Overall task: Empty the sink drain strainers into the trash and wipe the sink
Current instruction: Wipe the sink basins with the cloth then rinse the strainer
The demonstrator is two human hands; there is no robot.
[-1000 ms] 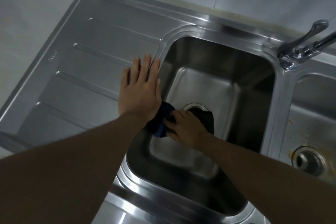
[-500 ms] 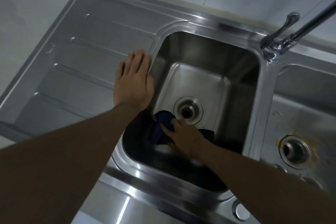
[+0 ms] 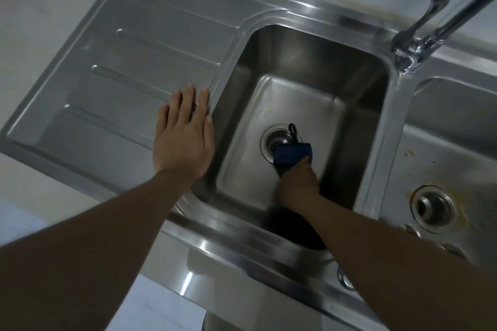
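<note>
A steel sink's left basin lies below me, with a round drain in its floor. My right hand is down in this basin and grips a dark blue cloth that lies against the drain's near right edge. A small black loop sticks up from the cloth. My left hand rests flat, fingers straight, on the draining board beside the basin's left rim. The right basin shows brownish stains around its own drain.
A chrome tap with a lever handle stands on the divider between the two basins, its spout running off to the upper right. A white tiled wall rises behind the sink. A pale worktop borders the draining board on the left.
My right hand has slid the cloth from the near left of the basin floor over to the drain's right side. My left hand stays flat on the draining board.
</note>
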